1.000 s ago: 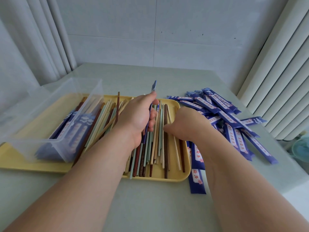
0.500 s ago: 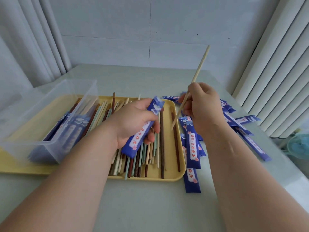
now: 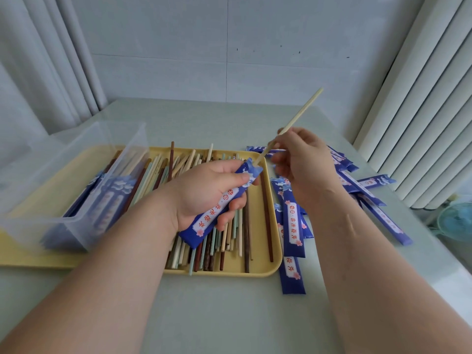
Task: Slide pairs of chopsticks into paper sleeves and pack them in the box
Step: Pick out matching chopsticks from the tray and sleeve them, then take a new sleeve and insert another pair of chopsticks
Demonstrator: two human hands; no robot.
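Note:
My left hand (image 3: 204, 192) grips a blue paper sleeve (image 3: 219, 208) above the yellow tray (image 3: 255, 270), its open end pointing up and to the right. My right hand (image 3: 304, 159) pinches a pale wooden chopstick (image 3: 301, 112) that slants up to the right. The chopstick's lower tip sits at the sleeve's mouth. Loose chopsticks (image 3: 229, 241) of several colours lie across the tray. A clear plastic box (image 3: 76, 185) stands on the tray's left half with filled blue sleeves inside.
A pile of empty blue sleeves (image 3: 357, 190) lies on the pale table right of the tray, some reaching the front (image 3: 292, 274). Curtains hang at left, and vertical blinds (image 3: 421, 111) at right. A small blue fan (image 3: 457, 221) sits beyond the table's right edge.
My right hand lifted a pale chopstick from the tray and brought its tip down to the sleeve's mouth. My left hand raised and turned the sleeve toward it.

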